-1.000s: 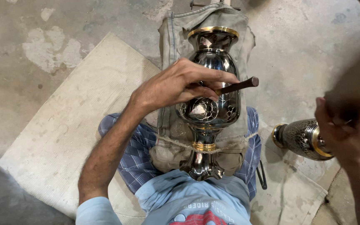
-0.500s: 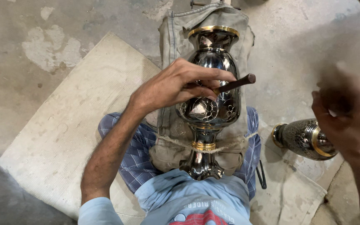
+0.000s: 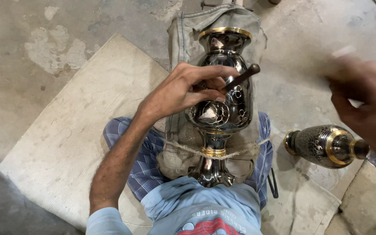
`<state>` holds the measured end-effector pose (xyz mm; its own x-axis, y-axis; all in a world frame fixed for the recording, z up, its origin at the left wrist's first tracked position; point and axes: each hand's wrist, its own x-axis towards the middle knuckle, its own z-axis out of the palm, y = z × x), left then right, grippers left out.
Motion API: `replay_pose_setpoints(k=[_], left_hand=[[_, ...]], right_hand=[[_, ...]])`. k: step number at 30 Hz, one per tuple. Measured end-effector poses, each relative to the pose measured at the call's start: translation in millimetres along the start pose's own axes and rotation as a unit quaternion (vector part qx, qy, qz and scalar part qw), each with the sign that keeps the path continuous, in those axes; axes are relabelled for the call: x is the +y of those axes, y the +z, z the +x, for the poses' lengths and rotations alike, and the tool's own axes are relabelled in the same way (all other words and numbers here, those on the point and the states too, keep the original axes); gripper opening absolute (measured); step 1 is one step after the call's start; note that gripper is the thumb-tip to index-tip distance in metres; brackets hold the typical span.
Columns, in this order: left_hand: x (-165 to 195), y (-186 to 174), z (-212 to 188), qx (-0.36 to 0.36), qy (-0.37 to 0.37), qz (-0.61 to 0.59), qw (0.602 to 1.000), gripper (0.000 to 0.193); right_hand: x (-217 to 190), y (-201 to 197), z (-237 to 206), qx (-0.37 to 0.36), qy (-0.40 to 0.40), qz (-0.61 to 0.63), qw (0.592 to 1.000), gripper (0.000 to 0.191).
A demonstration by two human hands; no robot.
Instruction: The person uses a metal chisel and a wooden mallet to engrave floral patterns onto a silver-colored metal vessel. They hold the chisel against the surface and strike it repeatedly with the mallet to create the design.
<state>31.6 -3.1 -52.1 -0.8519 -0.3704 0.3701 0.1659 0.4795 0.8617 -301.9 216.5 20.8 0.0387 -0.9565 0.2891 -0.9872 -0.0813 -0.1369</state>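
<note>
A dark polished metal vase [image 3: 223, 111] with gold rims lies lengthwise on a grey cloth cushion [image 3: 183, 39] over my lap, tied down by a thin rope [image 3: 183, 148]. My left hand [image 3: 179, 91] rests on the vase's belly and pinches a slim dark chisel [image 3: 242, 76], its tip against the engraved floral pattern. My right hand [image 3: 364, 102] hovers blurred at the right, above a second, smaller engraved vase [image 3: 323, 146] lying on its side. Its fingers look curled, but what they hold is hidden by the blur.
I sit on a pale woven mat [image 3: 66, 135] spread on a stained concrete floor [image 3: 44, 39]. A crumpled cloth [image 3: 314, 196] lies under the smaller vase at the right. My checked trousers [image 3: 149, 165] and light blue shirt [image 3: 201, 204] fill the bottom centre.
My right hand has risen and shifted a little left, staying blurred with motion. The left hand, chisel and large vase have stayed put.
</note>
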Motion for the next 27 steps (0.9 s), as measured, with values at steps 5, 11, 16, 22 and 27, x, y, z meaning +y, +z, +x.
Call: replay_pose_setpoints(k=[5,11,16,22,27], left_hand=[[0.8,3.6,-6.3,0.046,-0.043,0.012,0.998,0.052],[-2.6,9.1,-13.3,0.1,-0.08,-0.007,0.992,0.053],[-6.1,18.2,-19.8,0.155,-0.112,-0.028,0.981,0.053],[-7.7,25.5,-24.2,0.215,-0.161,-0.051,0.962,0.06],[-4.4,30.5,-27.9,0.26,-0.177,-0.102,0.944,0.06]], right_hand=[[-6.8,-8.9,28.1,0.02,0.005,0.081,0.996,0.042],[-24.3,-26.3,70.0,-0.03,-0.059,0.033,0.997,0.053],[-32.8,-41.6,107.1,-0.109,-0.026,0.003,0.994,0.045],[-30.7,-33.2,133.0,-0.056,-0.084,-0.018,0.995,0.05],[-2.4,-12.3,163.5,-0.11,-0.162,-0.071,0.978,0.026]])
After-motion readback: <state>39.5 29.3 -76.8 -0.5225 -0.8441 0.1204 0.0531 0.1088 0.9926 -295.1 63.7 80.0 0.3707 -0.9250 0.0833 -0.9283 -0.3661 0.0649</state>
